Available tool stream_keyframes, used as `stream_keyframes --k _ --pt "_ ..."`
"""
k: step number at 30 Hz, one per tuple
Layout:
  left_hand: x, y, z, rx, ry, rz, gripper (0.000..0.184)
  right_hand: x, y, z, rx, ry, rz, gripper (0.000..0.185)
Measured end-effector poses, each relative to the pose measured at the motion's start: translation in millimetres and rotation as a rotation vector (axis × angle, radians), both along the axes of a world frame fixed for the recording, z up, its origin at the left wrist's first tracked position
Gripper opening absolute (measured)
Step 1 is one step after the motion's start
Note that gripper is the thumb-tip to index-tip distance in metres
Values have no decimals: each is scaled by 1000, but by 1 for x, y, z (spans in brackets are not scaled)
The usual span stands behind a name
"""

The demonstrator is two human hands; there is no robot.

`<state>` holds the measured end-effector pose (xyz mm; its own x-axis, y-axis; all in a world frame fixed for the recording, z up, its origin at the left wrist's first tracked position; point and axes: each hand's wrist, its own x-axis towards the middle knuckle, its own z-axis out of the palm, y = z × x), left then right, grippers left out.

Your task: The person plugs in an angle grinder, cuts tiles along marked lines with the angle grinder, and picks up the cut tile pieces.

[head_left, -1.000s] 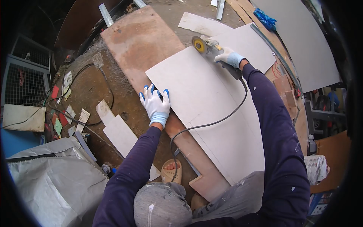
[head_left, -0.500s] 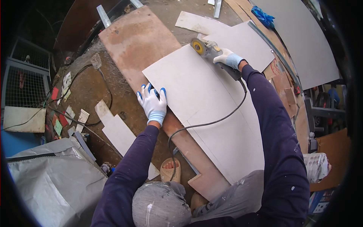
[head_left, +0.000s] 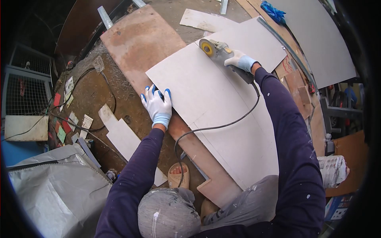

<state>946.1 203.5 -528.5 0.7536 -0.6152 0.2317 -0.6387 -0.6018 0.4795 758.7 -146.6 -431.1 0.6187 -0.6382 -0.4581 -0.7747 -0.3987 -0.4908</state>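
My right hand (head_left: 240, 60), in a white glove, is wrapped round the body of an angle grinder (head_left: 222, 53) with a yellow disc. The disc is over the upper part of a large white board (head_left: 222, 103); whether it touches the surface I cannot tell. A black cable runs from the grinder across the board. My left hand (head_left: 157, 104), gloved white with blue fingertips, lies with fingers spread at the board's left edge. Under the white board is a reddish-brown board (head_left: 139, 39). Thin lines are marked along the white board.
Narrow white offcuts (head_left: 125, 137) lie on the ground at left, near a grey cover (head_left: 59, 190) and a looped cable. A metal strip (head_left: 283, 43) and a blue plastic bag (head_left: 273, 12) are at upper right. My sandalled foot (head_left: 178, 174) is below the boards.
The view has shifted slightly. The grinder in my right hand has moved a little relative to the white board, whose far part looks nearer to the disc. My left hand stays at the board's left edge.
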Motion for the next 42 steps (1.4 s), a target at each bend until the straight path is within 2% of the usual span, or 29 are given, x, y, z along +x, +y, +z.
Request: stream_keyframes --k 7,13,16,25,28,31,34,37,42 --pt "0 -1 3 8 17 -3 45 -16 5 7 86 -22 -41 53" --pt "0 0 -1 6 5 -4 45 -25 9 8 74 -11 -52 53" --pt "1 -1 -1 3 6 -5 45 -26 8 1 -21 -4 -22 52" --pt "1 -2 -5 -44 -27 3 43 -42 13 7 83 21 -67 53" --pt "1 -1 -6 -47 -25 4 42 -52 14 0 -20 -47 -49 51" --pt "1 -2 -6 -44 -23 3 42 -56 17 -7 -15 -171 -16 47" --pt "1 -2 -6 -48 -26 -1 42 -50 21 7 122 5 -92 53" --pt "1 -1 -6 -44 -26 -1 43 -53 22 5 29 24 -63 54" --pt "1 -2 -5 -35 -31 2 44 -69 28 10 75 -31 -86 53"
